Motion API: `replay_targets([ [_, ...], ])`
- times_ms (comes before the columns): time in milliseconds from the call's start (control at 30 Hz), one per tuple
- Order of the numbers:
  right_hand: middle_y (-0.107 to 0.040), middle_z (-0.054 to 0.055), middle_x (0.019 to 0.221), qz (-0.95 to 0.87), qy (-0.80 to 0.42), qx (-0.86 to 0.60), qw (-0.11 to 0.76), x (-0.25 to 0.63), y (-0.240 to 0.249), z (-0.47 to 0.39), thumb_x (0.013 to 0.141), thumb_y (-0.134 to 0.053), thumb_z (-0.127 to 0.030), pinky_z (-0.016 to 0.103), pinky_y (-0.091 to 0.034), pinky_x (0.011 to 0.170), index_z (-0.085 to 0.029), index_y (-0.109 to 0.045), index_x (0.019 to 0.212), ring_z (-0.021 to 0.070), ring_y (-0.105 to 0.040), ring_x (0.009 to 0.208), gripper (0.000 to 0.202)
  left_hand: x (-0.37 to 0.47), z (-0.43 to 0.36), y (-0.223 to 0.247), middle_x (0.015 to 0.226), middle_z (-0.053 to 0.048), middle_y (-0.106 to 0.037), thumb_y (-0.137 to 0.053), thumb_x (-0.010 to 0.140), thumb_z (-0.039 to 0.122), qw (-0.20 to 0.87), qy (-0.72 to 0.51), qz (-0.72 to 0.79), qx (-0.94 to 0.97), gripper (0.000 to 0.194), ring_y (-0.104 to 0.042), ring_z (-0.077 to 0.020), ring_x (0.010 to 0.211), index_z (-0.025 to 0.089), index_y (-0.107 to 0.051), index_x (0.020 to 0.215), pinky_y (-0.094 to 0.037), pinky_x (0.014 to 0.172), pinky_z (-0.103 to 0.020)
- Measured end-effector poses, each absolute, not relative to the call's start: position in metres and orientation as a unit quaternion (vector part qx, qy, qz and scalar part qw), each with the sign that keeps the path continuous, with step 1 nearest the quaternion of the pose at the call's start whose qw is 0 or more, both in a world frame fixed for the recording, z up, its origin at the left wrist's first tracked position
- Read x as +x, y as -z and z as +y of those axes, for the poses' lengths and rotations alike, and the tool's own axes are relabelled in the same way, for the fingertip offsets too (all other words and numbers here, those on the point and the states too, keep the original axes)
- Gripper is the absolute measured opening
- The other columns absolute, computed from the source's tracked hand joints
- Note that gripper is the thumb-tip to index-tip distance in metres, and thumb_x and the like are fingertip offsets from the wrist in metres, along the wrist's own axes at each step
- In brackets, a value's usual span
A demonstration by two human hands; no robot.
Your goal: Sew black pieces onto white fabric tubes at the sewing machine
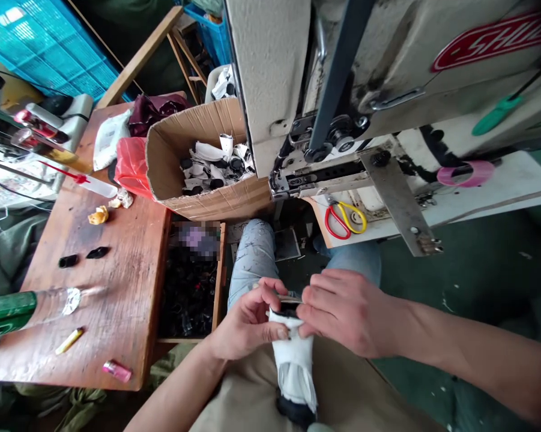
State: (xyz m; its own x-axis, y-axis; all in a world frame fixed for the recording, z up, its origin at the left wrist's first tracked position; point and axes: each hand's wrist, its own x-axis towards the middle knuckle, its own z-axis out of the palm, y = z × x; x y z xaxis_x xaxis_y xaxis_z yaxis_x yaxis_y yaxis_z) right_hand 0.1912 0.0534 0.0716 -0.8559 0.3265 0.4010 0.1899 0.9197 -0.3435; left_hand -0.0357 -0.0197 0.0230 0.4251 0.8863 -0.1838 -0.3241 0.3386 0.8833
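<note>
A small white sewn tube, like a shoe upper (292, 354), lies lengthwise over my lap. Its top opening shows a black inside, and a black part sticks out at the lower end. My left hand (256, 312) grips the left side of the opening, thumb on the white outside and fingers at the rim. On the other side, my right hand (342, 309) has its fingers curled over the rim. A thin edge shows between the two hands at the top; I cannot make out what it is.
A sewing machine (405, 78) stands ahead on the right, with red-and-yellow scissors (344, 219) by its arm. A cardboard box (207, 207) holds white and black pieces. Left is a wooden table (130, 288) with a bottle (22, 309) and lighters; below it, an open drawer (219, 276) of black pieces.
</note>
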Motion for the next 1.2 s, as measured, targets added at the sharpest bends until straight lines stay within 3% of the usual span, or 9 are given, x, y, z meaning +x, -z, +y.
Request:
replay_targets([
  [67,-0.055,0.003,0.075,-0.943,-0.177,-0.151,0.238,0.189,-0.062,0.051,0.102,-0.054,-0.03,0.033,-0.028,0.061,-0.015,-0.062,0.073,0.0163,-0.044,0.07,0.034,-0.041,-0.017,-0.026,0.122,-0.009,-0.05,-0.081,0.083,0.029,0.699,-0.387,0.363,0.48,0.027,-0.053,-0.0178,0.103,0.02,-0.057,0.093,-0.051,0.075,-0.024],
  [233,-0.057,0.003,0.077,-0.924,-0.239,-0.149,0.259,0.184,-0.059,0.053,0.102,-0.056,-0.032,0.029,-0.034,0.062,-0.014,-0.066,0.078,0.0151,-0.046,0.072,0.031,-0.059,0.017,-0.064,0.126,-0.015,-0.056,-0.079,0.084,0.033,0.546,-0.228,0.349,0.727,0.026,-0.055,-0.0271,0.12,0.017,-0.066,0.1,-0.048,0.103,-0.041],
  [333,-0.058,0.003,0.076,-0.918,-0.252,-0.148,0.269,0.183,-0.062,0.054,0.103,-0.055,-0.033,0.028,-0.035,0.062,-0.014,-0.068,0.08,0.0149,-0.048,0.072,0.033,-0.061,0.027,-0.079,0.121,-0.016,-0.061,-0.073,0.089,0.038,0.542,-0.148,0.334,0.757,0.025,-0.063,-0.0246,0.107,0.014,-0.069,0.097,-0.052,0.094,-0.035],
  [433,-0.059,0.003,0.078,-0.896,-0.304,-0.177,0.272,0.185,-0.056,0.053,0.104,-0.051,-0.041,0.027,-0.035,0.061,-0.014,-0.069,0.08,0.0135,-0.049,0.07,0.04,-0.059,0.023,-0.075,0.105,-0.012,-0.065,-0.067,0.092,0.047,0.555,-0.154,0.339,0.744,0.033,-0.063,-0.0212,0.096,0.014,-0.069,0.091,-0.052,0.086,-0.03],
  [567,-0.058,0.002,0.082,-0.842,-0.446,-0.229,0.202,0.189,-0.049,0.052,0.102,-0.055,-0.047,0.024,-0.038,0.063,-0.017,-0.072,0.085,0.0118,-0.054,0.073,0.039,-0.056,0.015,-0.062,0.103,-0.012,-0.065,-0.055,0.097,0.053,0.577,-0.176,0.352,0.715,0.041,-0.061,-0.0205,0.095,0.015,-0.065,0.089,-0.051,0.085,-0.031],
  [767,-0.058,0.001,0.087,-0.747,-0.583,-0.299,0.113,0.189,-0.05,0.054,0.096,-0.065,-0.041,0.022,-0.041,0.063,-0.018,-0.073,0.092,0.0101,-0.056,0.07,0.025,-0.053,0.015,-0.058,0.098,-0.01,-0.061,-0.047,0.101,0.052,0.592,-0.17,0.351,0.706,0.041,-0.057,-0.0192,0.09,0.015,-0.061,0.089,-0.049,0.082,-0.031],
  [967,-0.058,0.001,0.084,-0.758,-0.565,-0.293,0.144,0.188,-0.053,0.055,0.098,-0.061,-0.039,0.022,-0.04,0.063,-0.016,-0.071,0.085,0.0102,-0.055,0.07,0.028,-0.052,0.013,-0.06,0.097,-0.009,-0.061,-0.046,0.099,0.059,0.552,-0.154,0.39,0.721,0.047,-0.057,-0.0185,0.085,0.015,-0.061,0.094,-0.047,0.078,-0.03],
  [1200,-0.057,0.003,0.084,-0.793,-0.497,-0.28,0.214,0.193,-0.05,0.06,0.104,-0.047,-0.049,0.023,-0.039,0.064,-0.015,-0.07,0.088,0.011,-0.054,0.07,0.044,-0.049,0.015,-0.064,0.084,-0.002,-0.057,-0.036,0.105,0.052,0.541,-0.123,0.447,0.701,0.039,-0.052,-0.0155,0.075,0.017,-0.054,0.104,-0.042,0.067,-0.027],
])
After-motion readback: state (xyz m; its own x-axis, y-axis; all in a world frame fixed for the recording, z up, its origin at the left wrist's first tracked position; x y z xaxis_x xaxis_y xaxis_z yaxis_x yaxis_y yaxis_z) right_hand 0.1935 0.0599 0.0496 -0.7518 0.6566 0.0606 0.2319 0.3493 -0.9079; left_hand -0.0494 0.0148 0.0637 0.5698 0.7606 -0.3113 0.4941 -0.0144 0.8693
